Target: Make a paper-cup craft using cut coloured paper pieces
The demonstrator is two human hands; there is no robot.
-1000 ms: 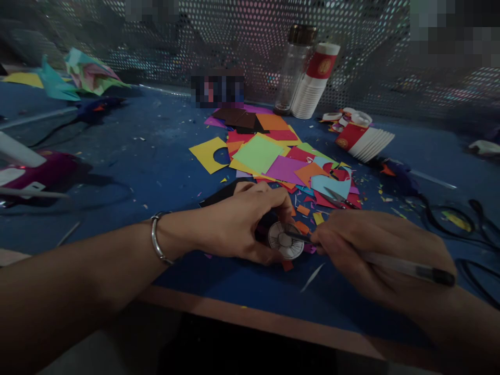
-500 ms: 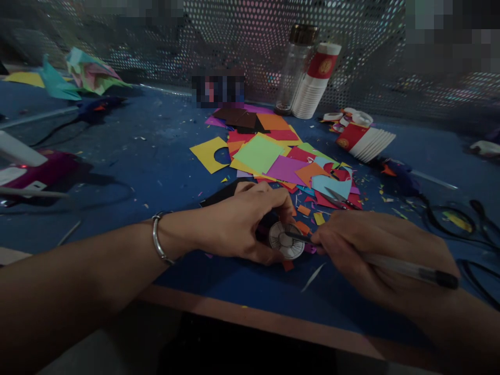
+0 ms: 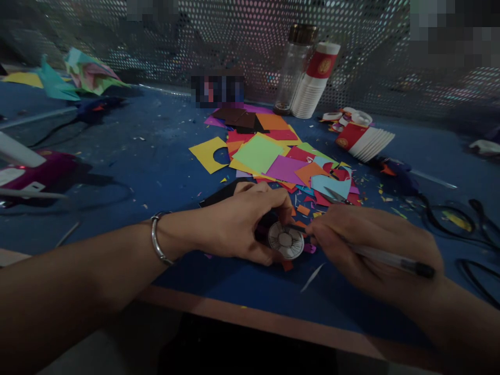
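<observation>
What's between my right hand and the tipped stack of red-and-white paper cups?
Head view: small metal scissors and coloured paper scraps lie between right hand and paper cups.

Blue table [image 3: 156, 156] with paper disc [image 3: 286, 241], coloured paper squares [image 3: 258, 153], cups [image 3: 369, 141], scissors [image 3: 338, 197].

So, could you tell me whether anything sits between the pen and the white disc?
Nothing visible: the clear plastic pen in the right hand reaches the small white round disc, steadied by the left hand.
</observation>
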